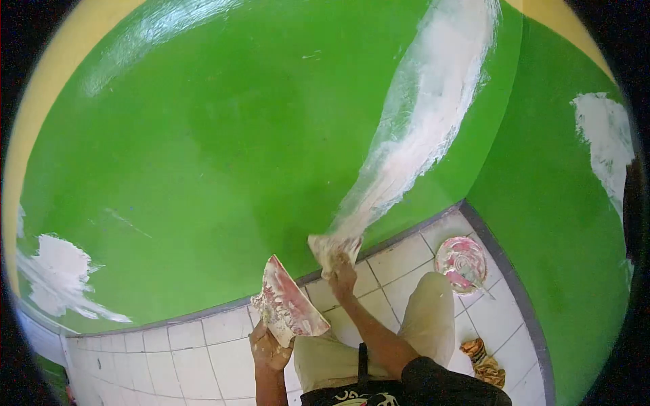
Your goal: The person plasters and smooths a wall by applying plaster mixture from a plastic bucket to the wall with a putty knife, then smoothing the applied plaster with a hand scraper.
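Putty-smeared board (288, 308), a flat fan-shaped piece streaked pink and white, sits tilted in the left hand (269, 348), gripped at its lower edge so the paste stays within reach. Beyond it the right hand (342, 276) clasps a putty knife (333, 247), pressing it flat to the green wall (203, 149) at the foot of a long white streak (420, 122).

left hand (269, 346) — fingers closed, raised | right hand (342, 276) — arm extended, gripping
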A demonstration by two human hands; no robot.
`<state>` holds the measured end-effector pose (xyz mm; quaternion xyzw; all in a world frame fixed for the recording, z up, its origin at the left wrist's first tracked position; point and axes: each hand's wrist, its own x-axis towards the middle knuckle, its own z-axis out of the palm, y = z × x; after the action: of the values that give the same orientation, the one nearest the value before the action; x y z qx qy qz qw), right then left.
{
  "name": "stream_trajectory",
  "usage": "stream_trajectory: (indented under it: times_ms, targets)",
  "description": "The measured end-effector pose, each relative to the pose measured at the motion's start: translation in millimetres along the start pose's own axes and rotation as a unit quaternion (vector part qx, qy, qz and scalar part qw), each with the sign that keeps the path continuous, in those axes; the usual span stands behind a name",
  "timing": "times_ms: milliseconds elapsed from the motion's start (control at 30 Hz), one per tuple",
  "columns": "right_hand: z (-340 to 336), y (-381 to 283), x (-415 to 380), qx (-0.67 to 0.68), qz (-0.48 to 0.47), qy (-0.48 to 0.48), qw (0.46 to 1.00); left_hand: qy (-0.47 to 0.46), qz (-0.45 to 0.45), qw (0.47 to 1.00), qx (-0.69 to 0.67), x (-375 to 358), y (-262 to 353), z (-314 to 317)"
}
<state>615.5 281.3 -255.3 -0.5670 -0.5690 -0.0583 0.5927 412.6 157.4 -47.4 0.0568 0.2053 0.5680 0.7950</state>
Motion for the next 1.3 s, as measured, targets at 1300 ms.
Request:
stream_trajectory:
  times_ms: [1300]
  targets:
    - [-251, 30, 42, -0.199, 0.238, 0.011, 0.950, -0.013, 0.144, 0.946, 0.289, 60, -106, 64]
